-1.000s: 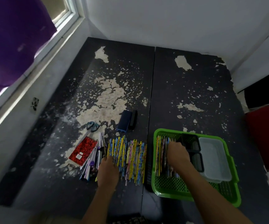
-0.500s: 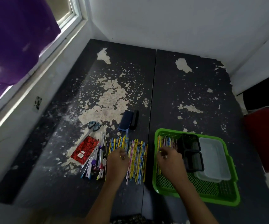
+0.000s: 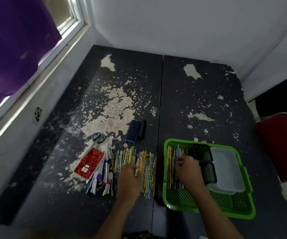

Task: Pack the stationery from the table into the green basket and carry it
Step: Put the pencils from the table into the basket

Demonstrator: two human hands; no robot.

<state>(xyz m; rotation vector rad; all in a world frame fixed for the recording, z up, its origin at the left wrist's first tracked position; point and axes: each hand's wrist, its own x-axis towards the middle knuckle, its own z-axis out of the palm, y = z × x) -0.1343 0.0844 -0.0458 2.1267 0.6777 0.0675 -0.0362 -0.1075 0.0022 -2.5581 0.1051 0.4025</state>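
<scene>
The green basket (image 3: 208, 213) stands at the front right of the dark table. A few patterned pencils (image 3: 171, 163) lie along its left side. My right hand (image 3: 188, 170) is inside the basket, its fingertips touching those pencils. Left of the basket, a row of colourful pencils (image 3: 148, 163) lies on the table. My left hand (image 3: 129, 176) rests on that row with its fingers curled round some of the pencils.
Two black trays (image 3: 202, 152) and a clear lidded box (image 3: 225, 168) fill the basket's right half. Pens and cutters (image 3: 103, 176), a red notebook (image 3: 89, 163), scissors (image 3: 98, 137) and a blue block (image 3: 132, 131) lie to the left. A red chair (image 3: 282, 147) stands to the right.
My left hand slid rightward along the pencil row. My right hand drew back to the basket's left side, then reached over the pencils inside again.
</scene>
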